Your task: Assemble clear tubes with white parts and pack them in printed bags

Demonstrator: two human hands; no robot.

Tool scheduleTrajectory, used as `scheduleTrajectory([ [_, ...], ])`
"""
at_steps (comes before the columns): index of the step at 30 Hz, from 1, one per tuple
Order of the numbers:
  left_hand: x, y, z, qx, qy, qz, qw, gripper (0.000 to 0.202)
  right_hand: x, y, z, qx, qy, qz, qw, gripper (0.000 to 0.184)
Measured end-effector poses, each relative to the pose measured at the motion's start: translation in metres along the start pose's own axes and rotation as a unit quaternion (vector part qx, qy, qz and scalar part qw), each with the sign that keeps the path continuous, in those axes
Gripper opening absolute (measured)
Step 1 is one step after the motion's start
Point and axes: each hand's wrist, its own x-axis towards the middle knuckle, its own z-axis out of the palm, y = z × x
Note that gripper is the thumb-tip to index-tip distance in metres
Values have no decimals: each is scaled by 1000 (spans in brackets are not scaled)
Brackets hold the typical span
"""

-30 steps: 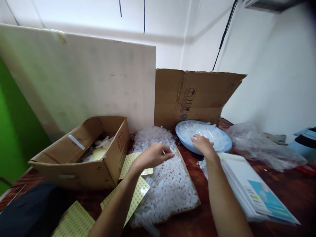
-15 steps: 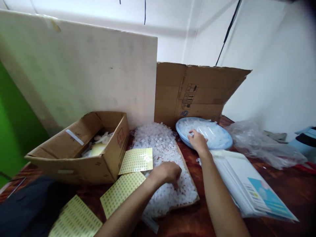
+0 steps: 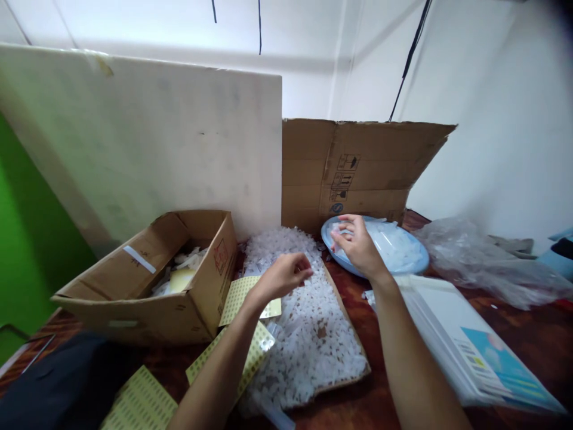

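From where I stand: two bare hands over a dark red-brown tabletop (image 3: 353, 307). Left hand (image 3: 286, 276) above the middle of a flat cardboard sheet (image 3: 322, 331), palm down, thumb and fingertips drawn together; can't make out whether a piece sits between them. Sheet thickly strewn with small whitish plastic pieces (image 3: 304, 361), heaped at its far end, thinner toward its near right corner, brown showing through. Right hand (image 3: 357, 243) at the left rim of a light blue basin (image 3: 414, 268), fingers curled toward the thumb; whether they grip anything, can't say. Basin near the tabletop's far edge, filled with more translucent pieces (image 3: 396, 245). Nearer, partly behind the right forearm: a stack of flat white packs (image 3: 436, 301), blue print on the top one. Clear plastic bag (image 3: 474, 263) crumpled to the basin's right. Toward the tabletop's left edge, a lidless cardboard box (image 3: 147, 316) with whitish scraps inside; black fabric (image 3: 67, 382) before it. Yellow dotted sticker sheets (image 3: 138, 400) lie between box and strewn sheet, and nearer, left of the left forearm. Upright cardboard panel (image 3: 367, 173) behind the basin.
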Motion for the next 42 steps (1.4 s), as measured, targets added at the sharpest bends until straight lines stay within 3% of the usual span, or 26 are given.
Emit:
scheduleTrajectory([
  [3, -2, 0, -19, -156, 79, 18, 984, 23, -7, -17, 13, -22, -105, -30, 994, 25],
  [7, -5, 3, -31, -221, 140, 41, 964, 26, -12, -27, 27, -38, -174, -51, 983, 14],
  [12, -4, 6, -30, -287, 166, 72, 941, 29, -15, -28, 38, -13, -165, -52, 985, 14],
  [26, -3, 13, -25, -349, 236, 49, 906, 31, -22, -41, 44, 56, -133, -68, 987, 11],
  [32, -2, 11, -24, -362, 210, 43, 907, 33, -22, -43, 44, -10, -125, -103, 987, 13],
  [42, -5, 9, -31, -362, 179, 38, 914, 30, -25, -43, 49, -14, -127, -112, 985, 14],
])
